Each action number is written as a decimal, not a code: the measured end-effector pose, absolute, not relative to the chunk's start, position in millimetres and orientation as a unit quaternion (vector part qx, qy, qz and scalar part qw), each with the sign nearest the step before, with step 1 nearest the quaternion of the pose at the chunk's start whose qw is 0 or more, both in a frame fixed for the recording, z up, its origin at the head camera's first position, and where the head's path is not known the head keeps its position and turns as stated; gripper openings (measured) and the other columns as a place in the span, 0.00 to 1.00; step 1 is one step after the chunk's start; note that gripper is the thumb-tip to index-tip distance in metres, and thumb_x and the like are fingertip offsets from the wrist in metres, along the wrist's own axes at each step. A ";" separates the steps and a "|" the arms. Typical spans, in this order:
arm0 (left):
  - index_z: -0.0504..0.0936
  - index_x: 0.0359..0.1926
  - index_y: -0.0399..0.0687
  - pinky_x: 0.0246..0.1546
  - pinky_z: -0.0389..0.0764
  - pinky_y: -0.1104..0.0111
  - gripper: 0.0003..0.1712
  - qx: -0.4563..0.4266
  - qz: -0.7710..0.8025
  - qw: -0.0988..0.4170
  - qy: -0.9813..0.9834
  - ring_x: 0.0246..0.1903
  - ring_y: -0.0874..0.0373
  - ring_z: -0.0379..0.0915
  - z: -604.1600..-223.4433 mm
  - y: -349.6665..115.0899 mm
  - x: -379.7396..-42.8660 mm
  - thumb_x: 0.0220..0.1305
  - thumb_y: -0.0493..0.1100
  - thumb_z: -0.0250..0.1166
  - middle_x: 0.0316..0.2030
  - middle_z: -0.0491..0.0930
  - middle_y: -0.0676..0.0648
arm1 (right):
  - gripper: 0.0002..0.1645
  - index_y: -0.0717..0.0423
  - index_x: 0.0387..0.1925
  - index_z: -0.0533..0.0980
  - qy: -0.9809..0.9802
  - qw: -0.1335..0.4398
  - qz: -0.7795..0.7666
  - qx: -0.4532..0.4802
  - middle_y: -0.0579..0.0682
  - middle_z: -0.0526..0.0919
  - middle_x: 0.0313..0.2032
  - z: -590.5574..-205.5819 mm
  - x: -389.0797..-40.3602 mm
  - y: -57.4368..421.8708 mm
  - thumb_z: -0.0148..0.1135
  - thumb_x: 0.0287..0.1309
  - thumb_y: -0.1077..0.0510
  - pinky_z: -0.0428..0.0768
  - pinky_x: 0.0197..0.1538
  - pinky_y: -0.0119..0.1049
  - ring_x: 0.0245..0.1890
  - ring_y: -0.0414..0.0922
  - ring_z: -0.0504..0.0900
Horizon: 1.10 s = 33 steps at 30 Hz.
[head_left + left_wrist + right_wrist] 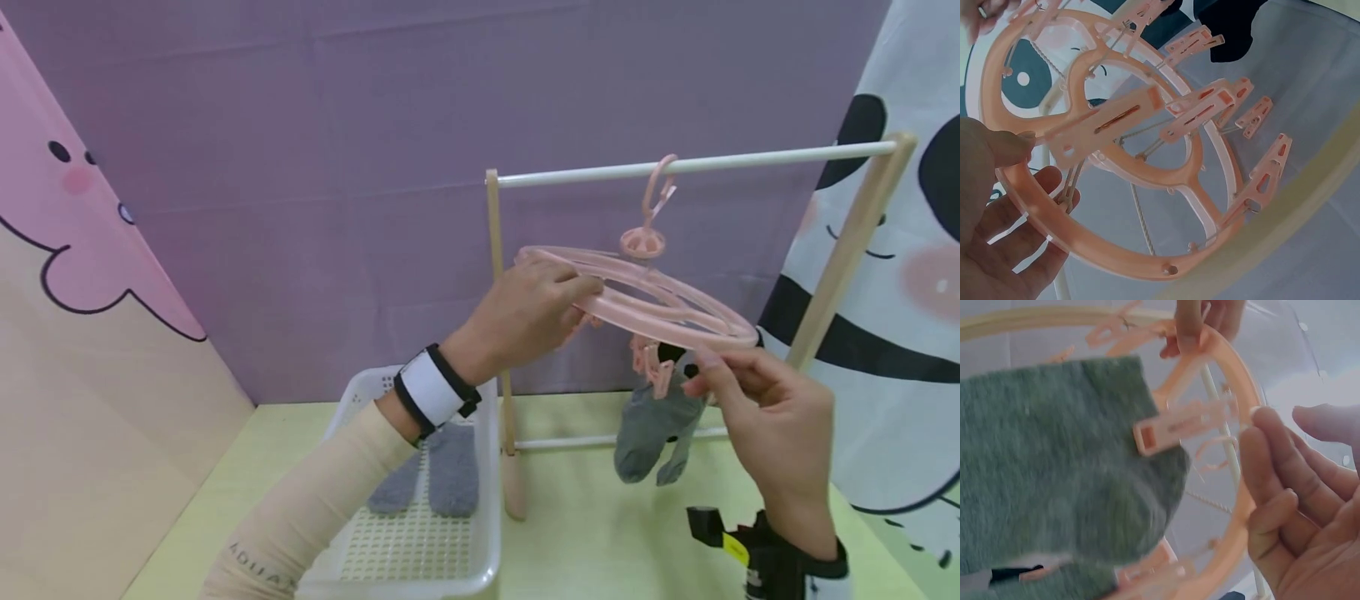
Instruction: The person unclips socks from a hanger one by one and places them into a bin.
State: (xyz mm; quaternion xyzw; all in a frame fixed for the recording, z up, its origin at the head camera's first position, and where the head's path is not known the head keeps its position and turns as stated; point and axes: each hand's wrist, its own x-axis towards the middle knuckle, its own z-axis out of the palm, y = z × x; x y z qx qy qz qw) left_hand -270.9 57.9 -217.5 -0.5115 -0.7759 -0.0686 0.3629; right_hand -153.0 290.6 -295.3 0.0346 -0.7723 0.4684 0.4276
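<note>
A round pink clip hanger (660, 321) hangs tilted by its hook (651, 192) from a white rail. My left hand (525, 308) grips its left rim, thumb over and fingers beneath; in the left wrist view the thumb lies by the end of a pink clothespin (1107, 128). At the opposite rim is my right hand (772, 417), loosely bent fingertips against the ring and thumb apart in the right wrist view. Close by, a clothespin (1179, 425) holds a grey-green sock (1054, 462) by its edge. Something black (1229, 28) hangs farther back.
A white plastic basket (491, 533) with grey socks (452, 471) stands at the left. The drying rack has a white top rail (780, 157) and wooden legs (847, 258). Behind rises a purple cloth backdrop (315, 183); printed panels flank the table (585, 533).
</note>
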 end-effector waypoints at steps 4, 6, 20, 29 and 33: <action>0.87 0.50 0.47 0.43 0.84 0.70 0.09 -0.516 -0.094 0.353 -0.775 0.38 0.57 0.83 -217.6 56.4 -273.1 0.71 0.39 0.69 0.37 0.87 0.50 | 0.07 0.59 0.44 0.87 -0.791 0.396 0.466 0.022 0.25 0.86 0.27 -297.8 -154.0 298.8 0.70 0.68 0.60 0.77 0.46 0.16 0.29 0.28 0.85; 0.86 0.51 0.46 0.38 0.84 0.71 0.10 -0.511 -0.098 0.351 -0.778 0.37 0.57 0.83 -217.8 56.1 -274.0 0.72 0.39 0.68 0.38 0.87 0.49 | 0.08 0.60 0.46 0.86 -0.803 0.384 0.455 0.031 0.21 0.85 0.30 -298.6 -154.4 301.6 0.70 0.68 0.61 0.75 0.50 0.15 0.33 0.25 0.84; 0.81 0.57 0.38 0.36 0.84 0.69 0.16 -0.505 -0.158 0.343 -0.776 0.44 0.53 0.83 -227.5 49.9 -288.9 0.71 0.34 0.66 0.53 0.85 0.40 | 0.37 0.49 0.77 0.68 -0.887 0.217 0.382 0.142 0.62 0.79 0.69 -301.6 -164.2 296.5 0.68 0.71 0.50 0.73 0.54 0.09 0.65 0.64 0.81; 0.81 0.56 0.41 0.37 0.85 0.68 0.16 -0.476 -0.164 0.372 -0.780 0.44 0.52 0.84 -233.4 47.2 -300.6 0.69 0.33 0.66 0.55 0.85 0.42 | 0.35 0.49 0.76 0.67 -0.851 0.252 0.432 0.160 0.57 0.85 0.62 -314.7 -183.2 268.4 0.66 0.73 0.53 0.83 0.53 0.21 0.60 0.55 0.86; 0.82 0.56 0.38 0.56 0.86 0.62 0.18 -0.462 -0.150 0.379 -0.788 0.59 0.46 0.83 -235.3 45.3 -301.6 0.66 0.33 0.69 0.56 0.87 0.41 | 0.22 0.56 0.61 0.77 -0.835 0.286 0.441 0.159 0.53 0.89 0.51 -319.7 -191.6 253.8 0.69 0.70 0.55 0.82 0.49 0.19 0.52 0.51 0.90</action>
